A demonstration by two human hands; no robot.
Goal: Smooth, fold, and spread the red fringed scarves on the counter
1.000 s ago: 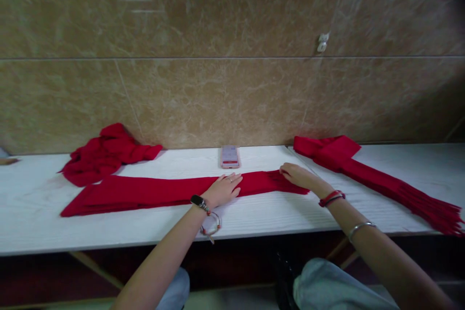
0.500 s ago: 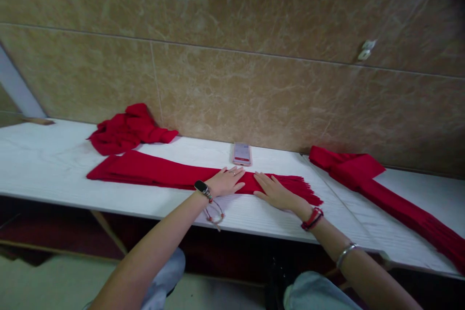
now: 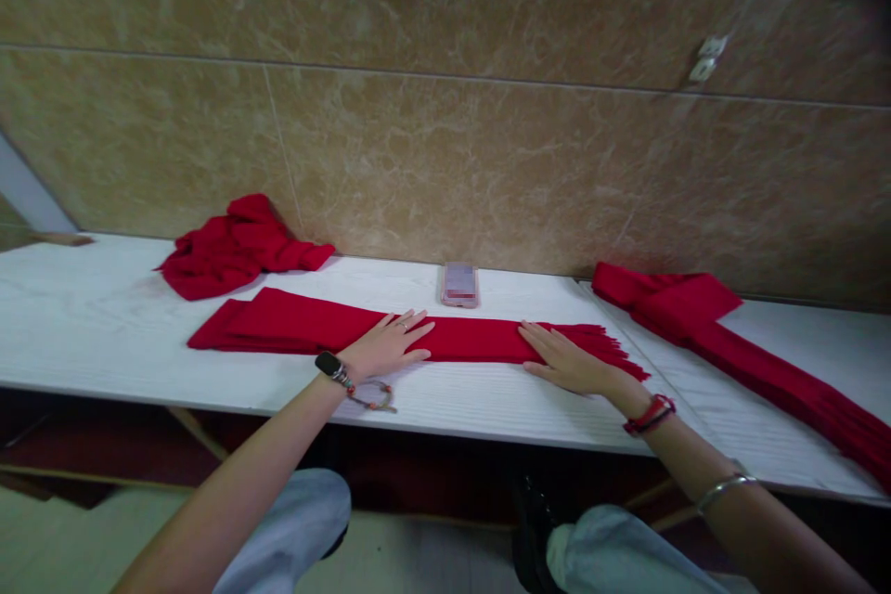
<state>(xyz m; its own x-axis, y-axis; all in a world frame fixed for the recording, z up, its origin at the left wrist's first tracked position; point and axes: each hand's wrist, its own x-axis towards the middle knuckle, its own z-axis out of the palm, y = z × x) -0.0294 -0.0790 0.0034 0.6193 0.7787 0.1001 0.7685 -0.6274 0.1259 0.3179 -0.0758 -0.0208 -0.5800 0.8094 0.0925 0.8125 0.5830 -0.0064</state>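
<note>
A folded red scarf (image 3: 477, 339) lies lengthwise on the white bench top (image 3: 445, 399), its fringed end to the right. My left hand (image 3: 386, 345) rests flat on the scarf's middle, fingers spread, with a dark watch and a beaded bracelet at the wrist. Toward the fringe, my right hand (image 3: 562, 359) also lies flat on the cloth, fingers stretched out. Neither hand grips anything. At the scarf's left end the layers are slightly offset.
A crumpled red cloth (image 3: 243, 246) sits at the back left. A phone (image 3: 459, 285) lies by the tiled wall (image 3: 445, 158). At the right, another long red scarf (image 3: 738, 362) runs to the front edge. Dark shelving is below the top.
My hands have slid apart along the scarf, the left one leftward and the right one toward the fringe. The scarf looks shifted slightly right and flatter; the view has moved a little.
</note>
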